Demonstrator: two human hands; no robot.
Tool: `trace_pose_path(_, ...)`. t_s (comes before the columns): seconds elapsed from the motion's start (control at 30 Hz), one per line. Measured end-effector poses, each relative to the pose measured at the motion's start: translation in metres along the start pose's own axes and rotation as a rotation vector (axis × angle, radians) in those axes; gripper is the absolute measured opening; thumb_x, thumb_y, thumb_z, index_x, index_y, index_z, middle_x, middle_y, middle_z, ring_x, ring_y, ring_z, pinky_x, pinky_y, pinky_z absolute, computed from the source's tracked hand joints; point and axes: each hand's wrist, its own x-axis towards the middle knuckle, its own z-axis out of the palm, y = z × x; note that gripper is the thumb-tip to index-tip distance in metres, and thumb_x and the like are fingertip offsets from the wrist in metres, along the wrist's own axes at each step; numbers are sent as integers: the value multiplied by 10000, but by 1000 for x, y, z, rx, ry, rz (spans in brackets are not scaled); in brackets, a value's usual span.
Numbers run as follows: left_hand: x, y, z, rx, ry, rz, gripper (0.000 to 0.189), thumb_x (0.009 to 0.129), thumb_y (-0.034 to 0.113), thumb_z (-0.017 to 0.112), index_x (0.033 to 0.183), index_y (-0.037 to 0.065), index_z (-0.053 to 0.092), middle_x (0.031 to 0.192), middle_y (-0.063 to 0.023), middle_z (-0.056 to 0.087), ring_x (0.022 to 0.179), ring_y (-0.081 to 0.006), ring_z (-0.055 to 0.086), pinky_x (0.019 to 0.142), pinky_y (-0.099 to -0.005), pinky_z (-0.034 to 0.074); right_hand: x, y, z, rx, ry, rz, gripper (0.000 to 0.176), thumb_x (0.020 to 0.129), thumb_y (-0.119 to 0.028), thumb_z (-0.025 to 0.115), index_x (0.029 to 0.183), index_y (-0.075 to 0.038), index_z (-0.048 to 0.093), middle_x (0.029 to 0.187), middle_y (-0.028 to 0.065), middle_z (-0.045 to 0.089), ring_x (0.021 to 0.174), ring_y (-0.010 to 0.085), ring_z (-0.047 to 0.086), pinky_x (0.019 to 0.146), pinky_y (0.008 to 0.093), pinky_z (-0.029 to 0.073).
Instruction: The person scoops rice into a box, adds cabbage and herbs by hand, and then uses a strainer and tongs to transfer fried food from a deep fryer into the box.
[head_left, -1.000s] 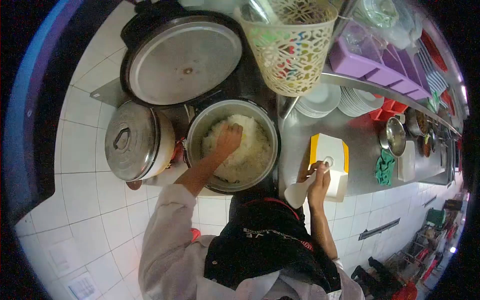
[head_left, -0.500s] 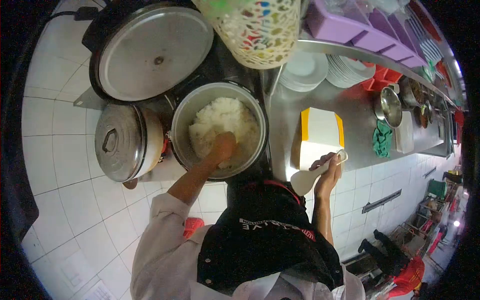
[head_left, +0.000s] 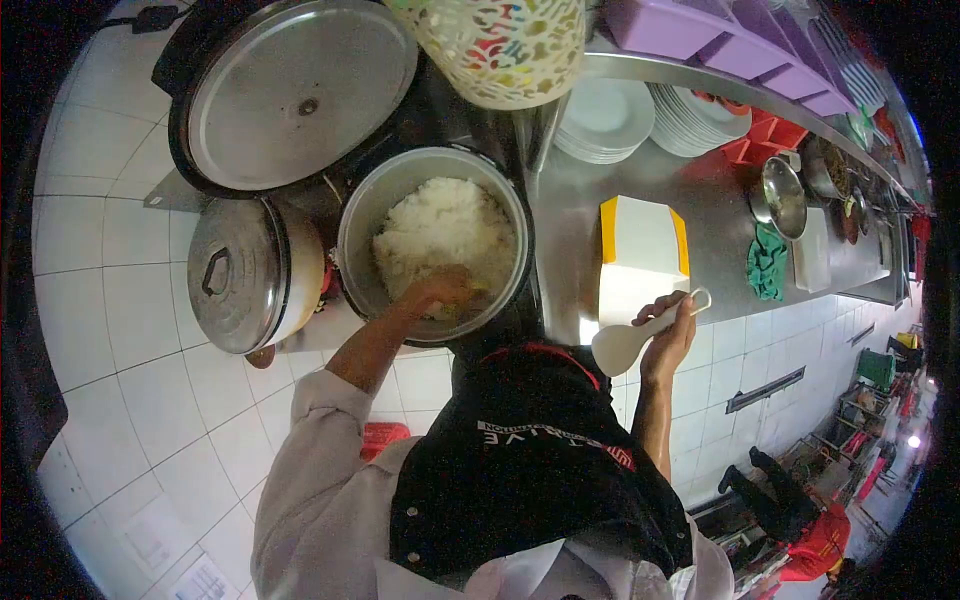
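Observation:
White rice (head_left: 440, 215) lies in a round cooker pot (head_left: 352, 225) whose lid (head_left: 305, 95) stands raised behind it. My left hand (head_left: 447, 290) reaches into the pot and touches the rice at the near side; its fingers are blurred, so what they hold cannot be made out. In my right hand (head_left: 668, 328) is a white rice paddle (head_left: 620, 348), its blade pointing left and its looped handle end at the upper right. Just beyond that hand, an open white and yellow takeaway box (head_left: 640, 245) sits on the steel counter (head_left: 715, 225).
A second lidded pot (head_left: 255, 275) is at the left. A cream basket (head_left: 500, 50), stacked plates (head_left: 605, 120), a purple rack (head_left: 735, 50), a metal bowl (head_left: 780, 198) and a green cloth (head_left: 767, 262) stand around. A person in red (head_left: 820, 540) is at the lower right.
My left hand has shifted slightly toward the near right inside the pot. The paddle in my right hand has moved a little to the right, and the view has shifted slightly.

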Motion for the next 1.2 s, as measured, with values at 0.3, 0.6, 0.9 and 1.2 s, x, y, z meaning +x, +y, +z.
trace_pose_path(0.3,-68,67,-113,92,296,-130,559,818,484,681,1064,-15,626,1001,-231,657,951,-386,642,825,-489,501,4,0,-3,-2,-42,-16,353,1015,-432,453,909,-95,474,719,32,445,592,183,508,546,323,437)
trace_pose_path(0.6,-12,-1,-2,365,406,110,401,783,285,727,994,-28,592,874,-221,655,867,-398,655,785,-501,505,3,-1,-12,11,-36,-18,364,1010,-441,465,911,-91,475,711,39,440,589,191,504,550,324,436)
trace_pose_path(0.9,-24,52,-43,270,54,-43,530,686,386,786,980,-26,630,956,-223,668,916,-397,655,809,-493,508,-3,8,-15,-7,15,-17,374,1012,-441,460,910,-82,480,718,37,435,601,191,501,547,325,439)
trace_pose_path(1.2,-39,-54,5,-772,-172,266,534,953,466,468,1368,134,519,1436,-120,456,1322,-306,439,1118,-426,324,6,32,-32,-247,40,-169,438,1019,-483,404,966,-72,546,749,14,465,633,143,455,602,302,400)
